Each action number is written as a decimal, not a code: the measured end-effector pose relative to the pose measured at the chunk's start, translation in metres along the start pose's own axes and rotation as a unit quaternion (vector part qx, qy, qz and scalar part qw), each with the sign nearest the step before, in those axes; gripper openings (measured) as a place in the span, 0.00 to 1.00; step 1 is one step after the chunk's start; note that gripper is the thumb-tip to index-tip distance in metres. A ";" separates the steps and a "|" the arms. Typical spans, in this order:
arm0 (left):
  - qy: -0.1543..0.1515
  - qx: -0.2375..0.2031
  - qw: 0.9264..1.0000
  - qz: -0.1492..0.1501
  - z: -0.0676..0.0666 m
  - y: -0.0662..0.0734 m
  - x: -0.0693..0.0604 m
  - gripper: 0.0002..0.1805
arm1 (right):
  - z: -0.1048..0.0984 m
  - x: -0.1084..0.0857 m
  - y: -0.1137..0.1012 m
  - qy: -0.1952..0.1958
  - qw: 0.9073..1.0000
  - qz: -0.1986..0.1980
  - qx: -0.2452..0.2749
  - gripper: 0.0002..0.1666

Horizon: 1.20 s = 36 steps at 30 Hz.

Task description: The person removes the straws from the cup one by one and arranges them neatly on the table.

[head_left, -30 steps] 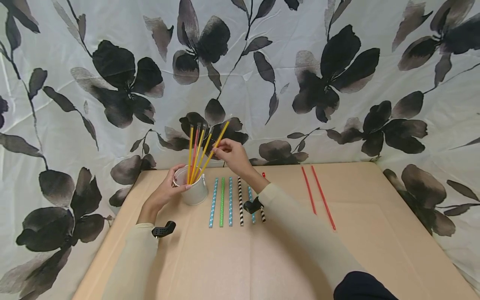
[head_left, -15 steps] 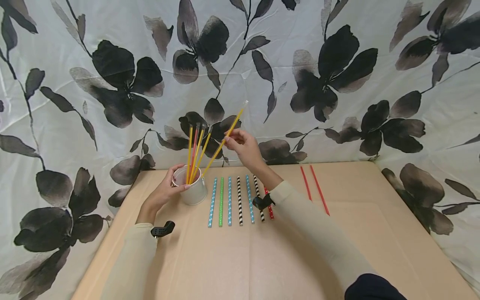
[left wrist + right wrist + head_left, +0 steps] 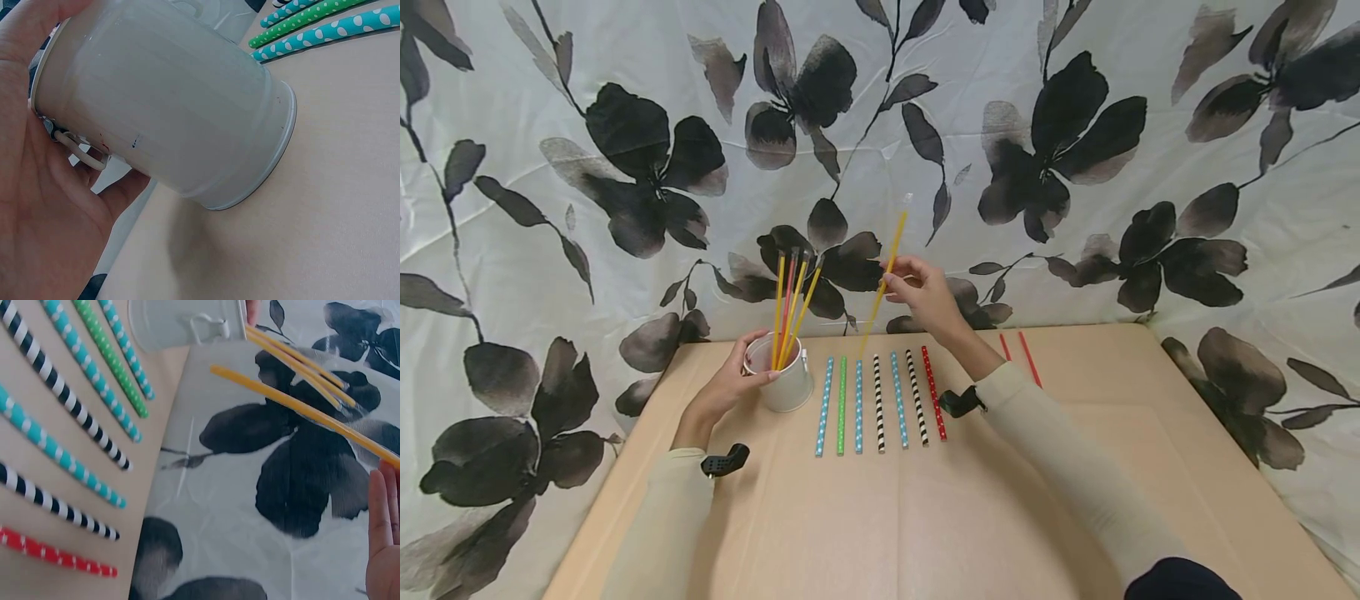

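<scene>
My left hand grips the small white metal pail, which stands at the back left of the table. Several yellow straws and a red one lean inside it, with clear wrapper at their tops. In the left wrist view the pail wall lies between thumb and fingers. Right of the pail, above the table's back edge, my right hand pinches a single yellow straw. It tilts in the air, apart from the pail. The right wrist view shows the same straw near the fingertips.
A row of patterned paper straws lies right of the pail: blue dotted, green dotted, black-striped and red dotted ones. Plain red straws lie farther right, partly behind my right arm. A floral cloth hangs behind the table.
My right hand has drawn the yellow straw up out of the pail and carried it to the right. My left hand has stayed on the pail.
</scene>
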<state>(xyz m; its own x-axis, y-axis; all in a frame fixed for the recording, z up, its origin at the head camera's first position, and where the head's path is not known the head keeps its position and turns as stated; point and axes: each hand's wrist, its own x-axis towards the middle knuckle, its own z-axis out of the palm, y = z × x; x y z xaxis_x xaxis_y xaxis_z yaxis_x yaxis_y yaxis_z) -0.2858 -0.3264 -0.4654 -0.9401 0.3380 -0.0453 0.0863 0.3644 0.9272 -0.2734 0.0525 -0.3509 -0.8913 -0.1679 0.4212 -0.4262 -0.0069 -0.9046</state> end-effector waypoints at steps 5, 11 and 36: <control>0.001 -0.002 1.000 -0.001 0.000 -0.001 0.001 0.50 | -0.018 -0.006 -0.004 -0.007 1.000 0.009 -0.021 0.17; 0.003 -0.003 1.000 0.000 0.000 0.000 0.001 0.50 | -0.040 -0.013 -0.005 -0.010 0.999 0.016 -0.051 0.17; -0.001 -0.007 1.000 -0.001 0.001 -0.001 -0.001 0.50 | -0.130 -0.051 0.032 -0.008 0.984 0.118 -0.137 0.20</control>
<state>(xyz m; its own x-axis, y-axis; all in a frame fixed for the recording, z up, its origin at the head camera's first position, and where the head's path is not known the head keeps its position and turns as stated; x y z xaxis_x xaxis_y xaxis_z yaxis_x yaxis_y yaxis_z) -0.2847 -0.3266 -0.4668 -0.9398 0.3382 -0.0478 0.0797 0.3530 0.9322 -0.2611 0.1887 -0.3929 -0.9687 -0.1477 0.1996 -0.2362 0.2995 -0.9244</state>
